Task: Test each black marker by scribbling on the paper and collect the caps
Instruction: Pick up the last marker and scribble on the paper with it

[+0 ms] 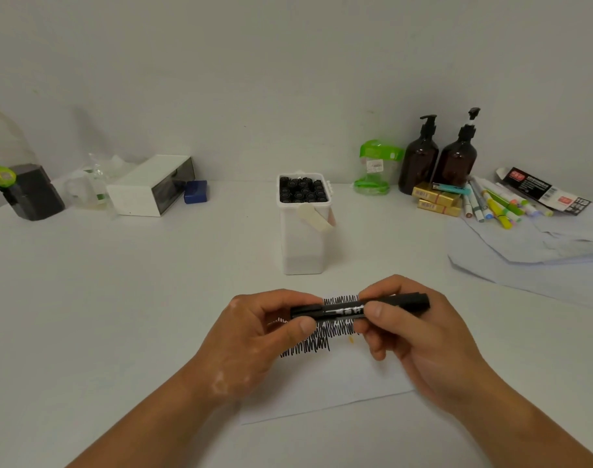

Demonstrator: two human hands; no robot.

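Observation:
A black marker (342,310) with white print lies level between both hands, just above the white paper (325,386). My left hand (264,336) pinches the marker's left end, where the cap sits, between thumb and fingers. My right hand (409,332) grips the barrel's right part. Black scribbles (322,336) cover the paper's upper part, partly hidden by the hands. A white tub (303,244) full of upright black markers (301,190) stands behind the paper.
At the back right stand two brown pump bottles (436,157), a green container (376,167), gold boxes (436,199), coloured pens (494,204) and light blue cloth (531,251). At the back left are a white box (146,187), a blue block (195,191) and a dark bottle (25,187).

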